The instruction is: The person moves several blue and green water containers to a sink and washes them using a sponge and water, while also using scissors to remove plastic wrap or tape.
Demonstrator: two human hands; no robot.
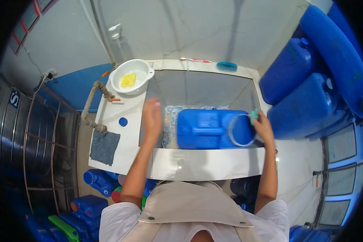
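Observation:
A blue plastic jerrycan (199,128) lies on its side in the tiled sink basin (199,86). Over its right end is a round thing with a pale, translucent rim (230,136); I cannot tell what it is. My right hand (264,127), at the right end of the can, grips a small teal-green scrubber or brush (254,117). Blurred and raised over the basin's left edge, my left hand (152,116) holds nothing that I can see and is apart from the can. Water with bright ripples (171,125) shows around the can.
On the left counter are a white basin (145,80) with a yellow sponge (128,80), a blue cap (123,121), a grey cloth (105,148) and a rope-wrapped pipe (87,110). A toothbrush (196,60) and teal brush (227,66) lie behind. Large blue jerrycans (302,106) stand right.

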